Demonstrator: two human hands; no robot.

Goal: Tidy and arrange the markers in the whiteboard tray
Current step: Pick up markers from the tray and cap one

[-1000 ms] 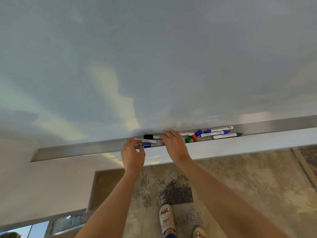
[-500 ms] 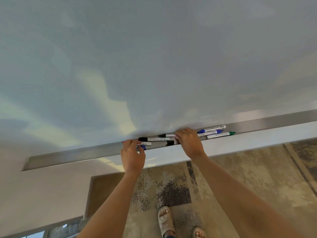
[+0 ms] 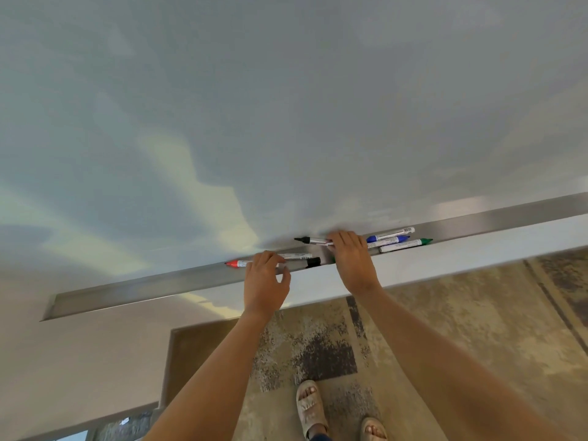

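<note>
Red marker lengthwise in tray (tip leftward)

Soft daylight, pale glare patches, wide-angle distortion

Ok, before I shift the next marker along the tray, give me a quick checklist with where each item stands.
1. All markers inside the whiteboard tray: ok.
2. Left hand on the red marker: ok.
3. Right hand on the uncapped black marker: ok.
4. Black marker capped: not ok, tip bare.
5. Blue markers and green marker parallel: ok.
6. Markers under the hands: cannot tell.
</note>
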